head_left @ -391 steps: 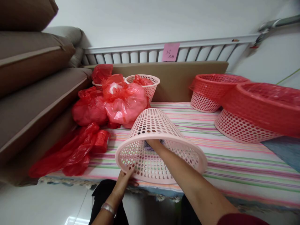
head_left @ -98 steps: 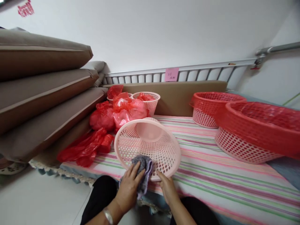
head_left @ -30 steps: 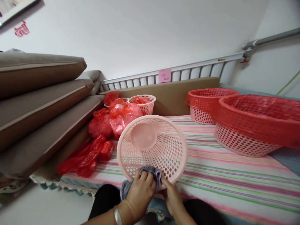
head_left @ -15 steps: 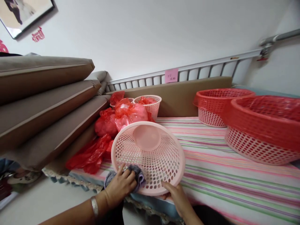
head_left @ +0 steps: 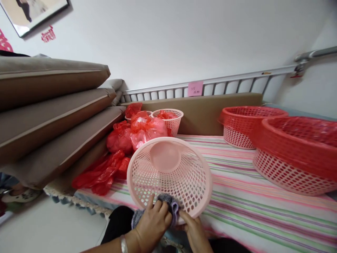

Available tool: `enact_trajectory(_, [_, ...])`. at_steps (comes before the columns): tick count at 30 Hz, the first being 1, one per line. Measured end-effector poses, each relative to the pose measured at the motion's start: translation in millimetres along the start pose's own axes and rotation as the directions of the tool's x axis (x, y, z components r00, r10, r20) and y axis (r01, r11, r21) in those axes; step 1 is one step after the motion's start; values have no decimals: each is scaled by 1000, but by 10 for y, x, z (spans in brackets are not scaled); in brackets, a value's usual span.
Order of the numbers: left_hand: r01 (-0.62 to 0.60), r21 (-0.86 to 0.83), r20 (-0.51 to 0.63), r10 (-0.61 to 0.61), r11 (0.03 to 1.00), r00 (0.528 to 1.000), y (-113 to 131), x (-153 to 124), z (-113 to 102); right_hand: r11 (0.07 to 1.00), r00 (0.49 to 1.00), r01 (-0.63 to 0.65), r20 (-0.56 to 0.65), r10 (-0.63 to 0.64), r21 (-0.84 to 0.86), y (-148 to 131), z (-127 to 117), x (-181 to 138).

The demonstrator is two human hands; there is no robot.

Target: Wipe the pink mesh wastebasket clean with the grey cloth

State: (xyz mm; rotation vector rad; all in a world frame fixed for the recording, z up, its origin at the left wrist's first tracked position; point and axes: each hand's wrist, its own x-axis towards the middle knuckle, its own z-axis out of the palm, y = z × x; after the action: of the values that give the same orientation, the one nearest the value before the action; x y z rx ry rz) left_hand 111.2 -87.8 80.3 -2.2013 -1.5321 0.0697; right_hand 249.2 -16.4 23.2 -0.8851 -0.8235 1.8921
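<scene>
"What is held nearest the viewer?"

"A bunched gray cloth [head_left: 165,199] with purple edging is held in the grip of the left hand [head_left: 154,222], against the lower rim of a pale pink perforated basket [head_left: 171,165]. Just beside it, that rim is held by the right hand [head_left: 195,230]."

"How is the basket placed?"

"It is tipped on its side at the front edge of a striped sheet [head_left: 231,186], its mouth turned toward the viewer."

"And beyond?"

"To the right, two baskets are seen, their upper parts wrapped in red plastic [head_left: 302,147]. To the left, filled red bags [head_left: 149,130] are heaped beside stacked cushions [head_left: 60,130]. Farthest back, a pink note [head_left: 195,89] is seen on a white radiator [head_left: 223,86]."
</scene>
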Motion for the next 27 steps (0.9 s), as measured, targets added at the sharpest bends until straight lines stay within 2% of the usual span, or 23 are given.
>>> enact_trajectory(6, [-58,128,40,53,990,998,-565,-394,-7,994,1000,29,7,-29,-104,-66,15,-6])
enact_trajectory(9, [-61,144,23,58,988,998,-662,-481,-86,985,1000,21,-18,-24,-172,-155,36,-60])
enact_trajectory(13, [-27,73,-82,33,997,996,-497,-467,-341,963,997,21,-63,-39,-268,-400,17,-222])
enact_trajectory(15, [-32,7,-161,32,999,986,-372,-439,-545,948,993,79,-57,-101,-307,-603,0,-357])
enact_trajectory(18, [-52,-56,-344,30,997,939,-219,-434,-871,911,976,205,-1,-220,-359,-947,8,-623])
enact_trajectory(20, [-73,-76,-429,33,994,903,-149,-475,-1044,881,972,228,44,-231,-414,-1144,41,-806])
enact_trajectory(24, [-106,-107,-486,41,989,873,-65,-622,-1242,803,971,231,82,-223,-549,-1353,129,-1039])
enact_trajectory(27, [-80,-165,-487,-10,983,873,-25,-675,-1305,721,954,267,71,-290,-640,-1387,207,-1084])
